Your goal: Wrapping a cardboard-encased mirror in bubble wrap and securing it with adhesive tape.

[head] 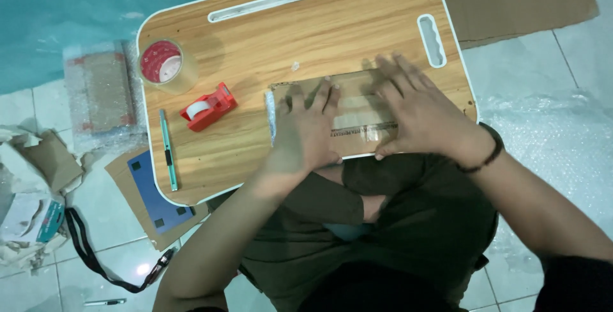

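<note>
A wood-grain lap table [268, 50] carries a flat cardboard parcel [357, 104] at its near edge. Left hand [306, 130] and right hand [418, 114] press it, fingers spread, pinching nothing. Tape already crosses it; tape roll [167, 64], red dispenser [208, 106] and cutter [168, 149] lie untouched at the left edge.

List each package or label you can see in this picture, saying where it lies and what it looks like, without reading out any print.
Flat parcel: on the wooden lap table, under the left hand and right hand; rectangular, brown, with a printed strip.
Bubble-wrapped parcel: on the floor left of the table; rectangular, brown with red edges.
Small packet: floor, far left; teal and white.
</note>
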